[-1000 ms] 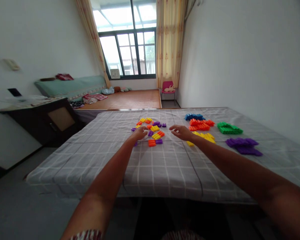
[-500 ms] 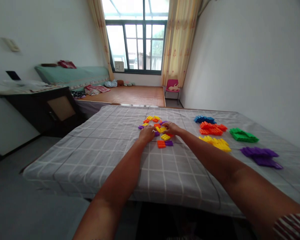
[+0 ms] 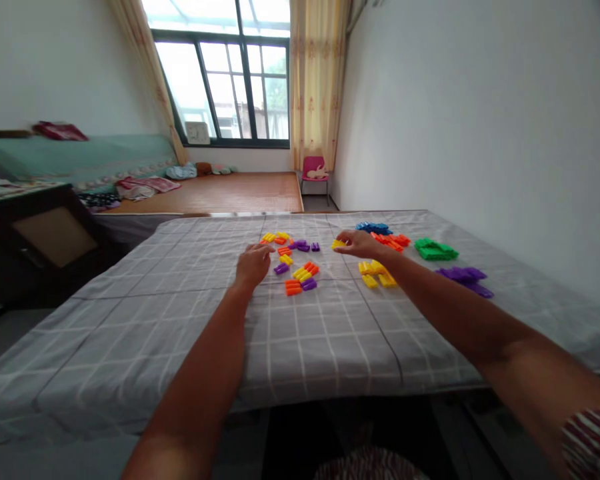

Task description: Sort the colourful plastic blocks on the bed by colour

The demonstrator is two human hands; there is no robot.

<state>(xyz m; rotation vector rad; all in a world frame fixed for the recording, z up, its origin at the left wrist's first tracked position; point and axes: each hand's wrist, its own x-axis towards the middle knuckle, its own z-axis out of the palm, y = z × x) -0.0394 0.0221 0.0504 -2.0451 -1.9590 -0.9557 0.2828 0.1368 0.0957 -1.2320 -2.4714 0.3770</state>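
My right hand point(image 3: 355, 244) pinches a yellow piece point(image 3: 338, 245) over the cloth, just right of a small purple piece point(image 3: 315, 247). At the left edge of a loose figure of orange, yellow and purple pieces point(image 3: 305, 272) rests my left hand point(image 3: 254, 264), fingers apart, with nothing visible in it. Beyond and beside my right hand lie piles of blue point(image 3: 374, 228), orange point(image 3: 393, 241) and yellow pieces point(image 3: 375, 273). Green point(image 3: 435, 249) and purple piles point(image 3: 466, 279) are farther right, the purple one partly behind my right forearm.
A grey checked cloth point(image 3: 180, 333) covers the table. Behind it are a low bed platform point(image 3: 230, 192), a pink chair point(image 3: 314, 170) and a window. A dark cabinet point(image 3: 45, 227) stands at the left, a white wall at the right.
My right hand has moved right, away from the figure, with a yellow piece. My left hand has pulled back slightly to the left of the pieces. The camera view has turned right.
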